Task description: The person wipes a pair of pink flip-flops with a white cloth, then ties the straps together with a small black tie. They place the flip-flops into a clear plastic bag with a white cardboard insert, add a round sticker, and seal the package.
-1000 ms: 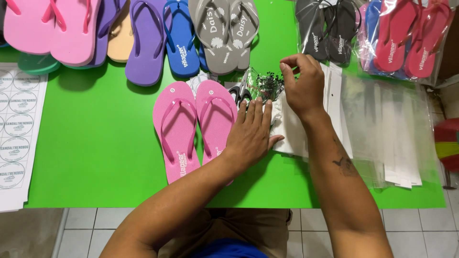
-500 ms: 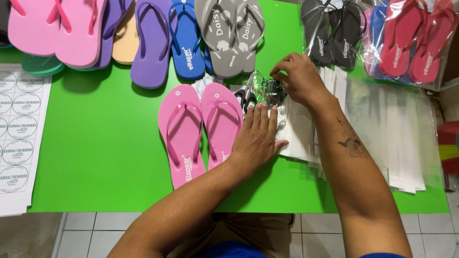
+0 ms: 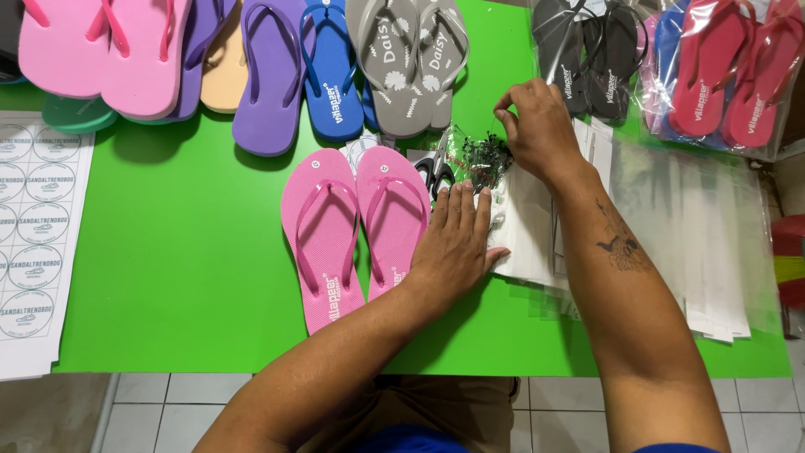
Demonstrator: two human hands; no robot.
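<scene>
The left hand (image 3: pixel 454 244) lay spread flat beside the pink sandals (image 3: pixel 356 231); the right hand (image 3: pixel 539 126) pinched, it seemed, small dark pieces (image 3: pixel 485 157).

Left hand (image 3: pixel 455 243) flat, palm down; right hand (image 3: pixel 537 126) pinching.

So the table (image 3: pixel 176 277) has a bright green top, sitting over a pale tiled floor (image 3: pixel 151 411). A pair of pink flip-flops (image 3: pixel 356 231) lies side by side near the middle. Along the far edge there's a whole row of flip-flops: pink (image 3: pixel 101 50), purple (image 3: pixel 268 75), blue (image 3: pixel 331 71), grey (image 3: pixel 411 63), plus bagged black (image 3: pixel 587 59) and red ones (image 3: pixel 738 75). A sheet of round stickers (image 3: pixel 33 243) sits at the left edge, and a stack of clear plastic bags (image 3: pixel 713 243) on the right.
</scene>
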